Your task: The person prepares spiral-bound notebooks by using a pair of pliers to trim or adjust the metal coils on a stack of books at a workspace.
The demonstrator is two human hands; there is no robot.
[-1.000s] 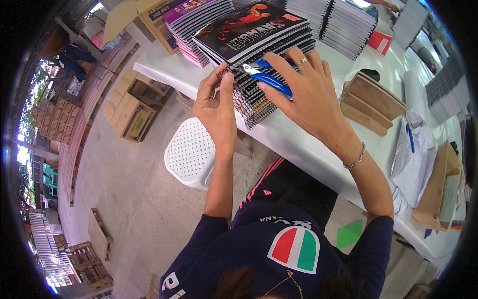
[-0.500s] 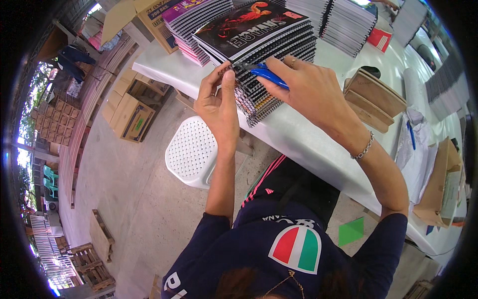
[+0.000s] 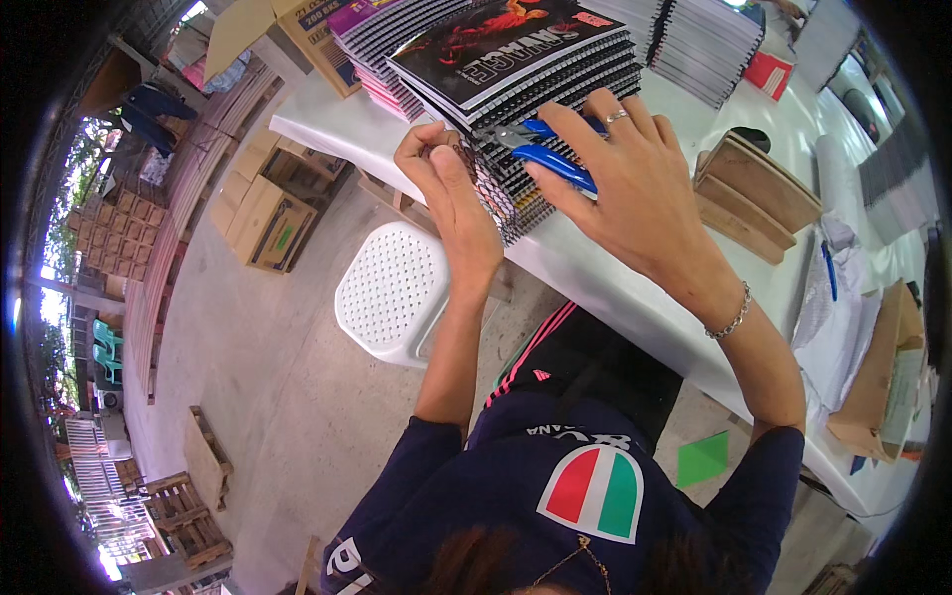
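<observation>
A tall stack of spiral-bound notebooks (image 3: 570, 94) stands near the table's edge, its black wire coils facing me. The top notebook (image 3: 496, 50) has a dark cover with a red-orange picture. My right hand (image 3: 635, 188) holds a pair of blue-handled cutting pliers (image 3: 555, 164), handles spread apart, the metal jaws beside the stack's near-left corner. At that same corner, my left hand (image 3: 451, 198) is closed with fingers curled and thumb against them. Whatever it pinches, if anything, is hidden behind the thumb.
More bound notebooks (image 3: 699, 50) stand behind on the white table (image 3: 635, 288). Brown boards (image 3: 759, 193) and an open cardboard box (image 3: 878, 377) lie to the right. A white plastic stool (image 3: 392, 288) stands below the table edge, with cartons (image 3: 263, 218) on the floor at left.
Both hands have drawn slightly back from the notebook corner. My right hand's fingers have loosened and the pliers' handles have spread. The left fingers have curled further in.
</observation>
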